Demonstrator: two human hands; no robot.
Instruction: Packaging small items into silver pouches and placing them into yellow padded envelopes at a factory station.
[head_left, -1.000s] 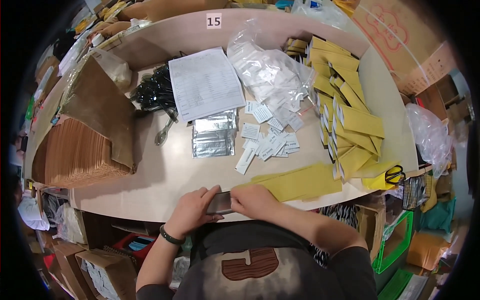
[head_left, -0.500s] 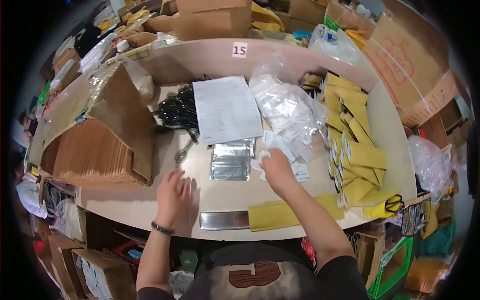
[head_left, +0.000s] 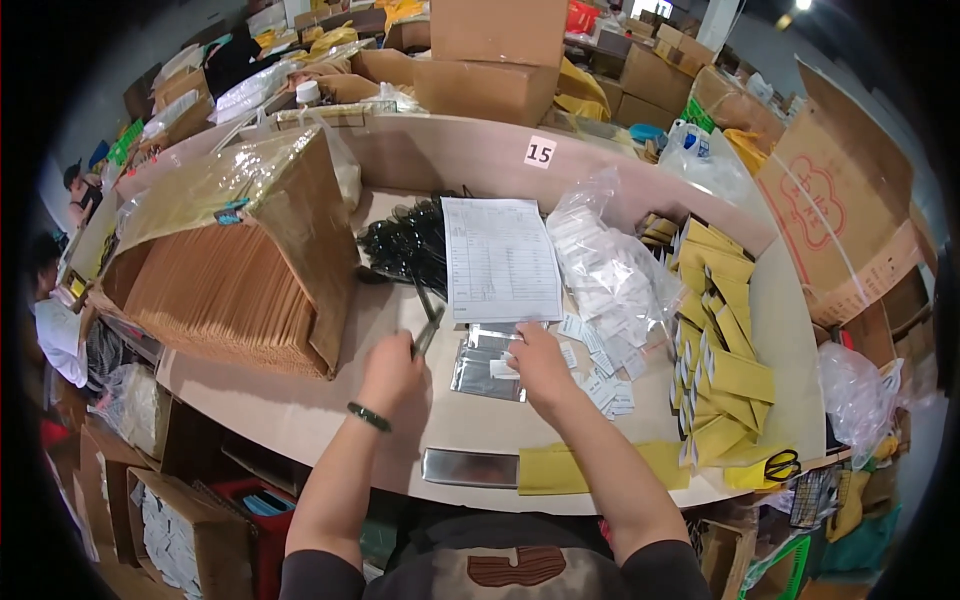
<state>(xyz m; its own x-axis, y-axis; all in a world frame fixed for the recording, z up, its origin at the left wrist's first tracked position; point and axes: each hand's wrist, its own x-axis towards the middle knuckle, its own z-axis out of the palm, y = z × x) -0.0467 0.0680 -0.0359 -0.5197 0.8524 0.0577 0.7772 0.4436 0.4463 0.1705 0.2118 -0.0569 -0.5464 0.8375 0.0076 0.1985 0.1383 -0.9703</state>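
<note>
My left hand (head_left: 393,372) reaches forward and closes around a pair of dark scissors (head_left: 427,325) lying beside a stack of silver foil pouches (head_left: 480,368). My right hand (head_left: 542,366) rests on that stack and pinches a small white packet (head_left: 504,368) at its fingertips. More small white packets (head_left: 610,385) lie scattered just right of the hand. One silver pouch (head_left: 470,467) lies at the table's front edge, next to a flat yellow envelope (head_left: 605,466).
A printed sheet (head_left: 500,258) lies behind the pouches, with a clear bag of white packets (head_left: 612,270) to its right and a bag of black items (head_left: 405,240) to its left. Brown envelopes (head_left: 225,290) stand left, yellow envelopes (head_left: 725,345) right. Second scissors (head_left: 782,465) lie far right.
Both hands left the front edge, where one silver pouch now lies. The right hand went to the white packets, then onto the pouch stack; the left reached to the scissors.
</note>
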